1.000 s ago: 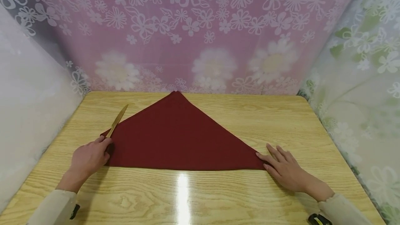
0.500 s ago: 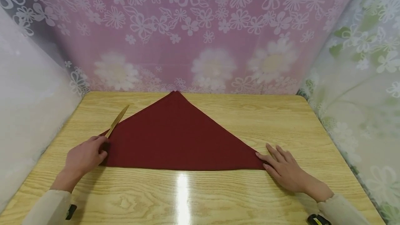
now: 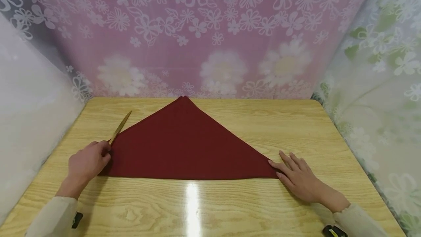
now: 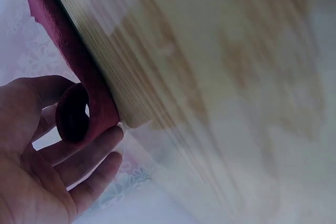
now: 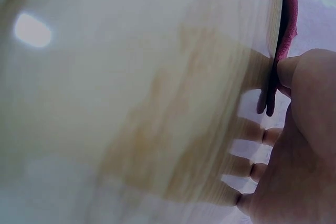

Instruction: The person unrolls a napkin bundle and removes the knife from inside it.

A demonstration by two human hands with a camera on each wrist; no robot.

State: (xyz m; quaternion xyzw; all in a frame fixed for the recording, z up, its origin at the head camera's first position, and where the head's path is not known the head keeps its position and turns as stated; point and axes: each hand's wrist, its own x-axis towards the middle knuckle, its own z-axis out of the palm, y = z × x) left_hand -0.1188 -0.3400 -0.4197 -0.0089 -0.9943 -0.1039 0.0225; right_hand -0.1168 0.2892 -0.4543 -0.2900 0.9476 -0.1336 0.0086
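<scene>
A dark red cloth napkin, folded to a triangle, lies on the table with its peak at the far edge. My left hand grips its left corner; in the left wrist view the cloth curls into a loop between thumb and fingers. A gold table knife slants up from that hand's fingers, its blade past the cloth's left edge. Whether the fingers also hold its handle is hidden. My right hand rests on the right corner with spread fingers, index finger on the cloth and thumb at its front edge.
The wood-grain table reflects a bright light strip in front of the cloth. A pink floral curtain hangs right behind it, with pale sheets at both sides.
My left hand has shifted a little to the left, drawing the napkin's lower left corner outward. The knife has turned steeper and shifted slightly left. My right hand stays put.
</scene>
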